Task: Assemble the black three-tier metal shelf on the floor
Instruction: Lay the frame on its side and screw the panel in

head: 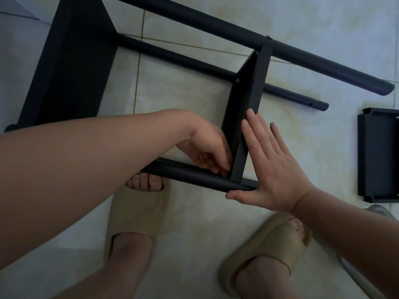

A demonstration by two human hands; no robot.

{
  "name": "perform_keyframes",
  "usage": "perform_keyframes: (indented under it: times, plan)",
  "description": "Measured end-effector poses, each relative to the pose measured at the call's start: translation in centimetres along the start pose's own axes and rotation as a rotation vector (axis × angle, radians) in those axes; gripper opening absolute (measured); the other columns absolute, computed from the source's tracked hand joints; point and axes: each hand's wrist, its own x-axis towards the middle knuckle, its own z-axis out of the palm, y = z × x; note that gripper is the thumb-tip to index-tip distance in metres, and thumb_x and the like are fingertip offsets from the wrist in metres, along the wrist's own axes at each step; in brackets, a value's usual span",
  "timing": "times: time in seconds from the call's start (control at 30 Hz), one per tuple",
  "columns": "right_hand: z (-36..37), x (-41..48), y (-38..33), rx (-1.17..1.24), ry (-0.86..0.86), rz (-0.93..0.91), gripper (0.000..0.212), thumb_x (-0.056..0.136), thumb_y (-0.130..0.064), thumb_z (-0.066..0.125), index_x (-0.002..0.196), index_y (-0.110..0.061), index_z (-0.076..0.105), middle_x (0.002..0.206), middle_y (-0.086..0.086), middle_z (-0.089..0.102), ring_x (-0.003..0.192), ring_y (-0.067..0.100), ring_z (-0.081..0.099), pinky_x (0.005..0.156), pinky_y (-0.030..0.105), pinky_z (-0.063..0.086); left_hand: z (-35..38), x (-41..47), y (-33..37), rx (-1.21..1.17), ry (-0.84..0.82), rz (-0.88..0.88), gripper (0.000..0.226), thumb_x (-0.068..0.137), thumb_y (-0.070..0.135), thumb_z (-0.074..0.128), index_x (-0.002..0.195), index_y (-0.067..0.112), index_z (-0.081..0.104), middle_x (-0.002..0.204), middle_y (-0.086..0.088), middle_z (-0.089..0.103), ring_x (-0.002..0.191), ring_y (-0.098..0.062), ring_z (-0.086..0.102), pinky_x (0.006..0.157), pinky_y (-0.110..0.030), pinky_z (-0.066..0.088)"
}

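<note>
the black three-tier shelf (244, 29) was laid on its side on the tiled floor (183, 93), partly assembled. an end tray (69, 61) was seen at the upper left, joined to three round tubes: a rear tube (323, 61), a second tube (291, 94) and a near tube (194, 175). a middle tray (241, 104), a shallow walled pan, was stood on edge across the tubes. one screw head (268, 37) was visible where this tray met the rear tube and another (238, 81) where it met the second tube. a third, loose tray (377, 154) was laid flat on the floor at the right, well apart from the frame, with its rim turned up.

the left grip (207, 152), a bare hand, was placed inside the corner formed by the middle tray and the near tube, with its fingertips (222, 169) curled down at the joint. whether anything was pinched there cannot be told, as the fingertips were in shadow.

the right grip (274, 167) was held flat, fingers straight, and pressed against the outer face of the middle tray, with the thumb (235, 195) laid along the near tube just below the joint.

two beige slippers (133, 216) were worn on the feet below the frame.
</note>
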Motion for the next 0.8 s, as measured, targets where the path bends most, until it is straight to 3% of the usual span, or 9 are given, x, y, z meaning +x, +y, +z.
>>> perform_keyframes:
  times: [0.63,0.8]
  plan:
    - [-0.2,0.0,-0.1,0.011,-0.016,0.009,0.126,0.079,-0.086,0.049,0.159,0.003,0.011,0.169,0.019,0.002,0.157,0.035,0.002,0.123,0.061,0.016,0.3,0.4,1.6,0.101,-0.023,-0.138,0.007,0.093,0.013,0.065,0.091,0.015,0.072,0.078,0.001,0.073,0.066,-0.009,0.061,0.069,-0.023,0.05]
    - [-0.1,0.0,0.0,0.01,-0.017,0.008,0.126,0.079,-0.087,0.048,0.159,0.003,0.011,0.169,0.019,0.002,0.157,0.034,0.001,0.123,0.061,0.016,0.4,0.3,1.8,0.129,-0.025,-0.153,0.006,0.092,0.014,0.067,0.093,0.017,0.071,0.081,0.003,0.073,0.071,-0.009,0.061,0.077,-0.028,0.049]
